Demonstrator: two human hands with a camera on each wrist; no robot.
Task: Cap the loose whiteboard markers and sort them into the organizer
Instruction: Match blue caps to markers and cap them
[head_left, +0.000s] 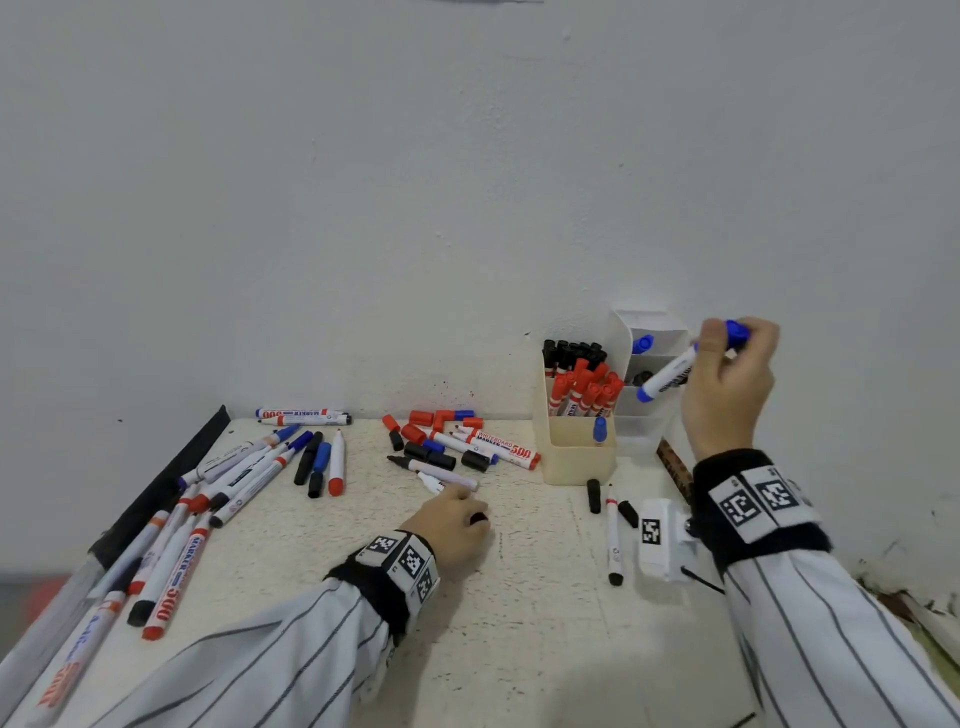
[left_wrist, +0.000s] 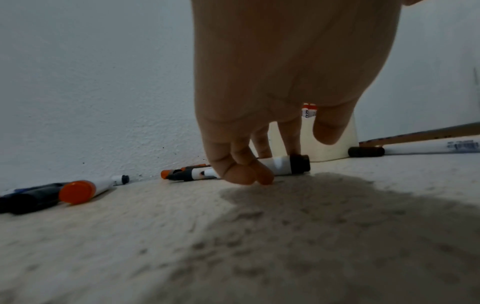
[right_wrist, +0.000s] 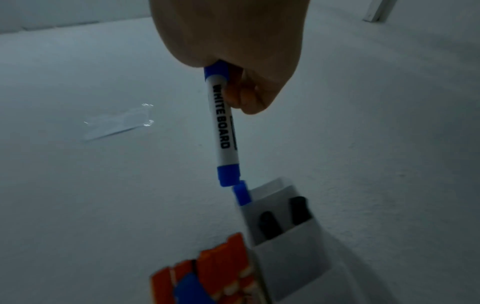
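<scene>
My right hand grips a capped blue whiteboard marker by its cap end, slanted above the white tiered organizer. In the right wrist view the blue marker points down at an organizer pocket that holds black caps and a blue cap. My left hand rests low on the table, its fingers curled onto a black-capped marker lying there. The cream front bin holds red, black and blue markers.
Loose markers lie fanned at the left; caps and markers are heaped in the middle by the wall. A thin marker and black caps lie before the bin. A wooden stick leans at the right.
</scene>
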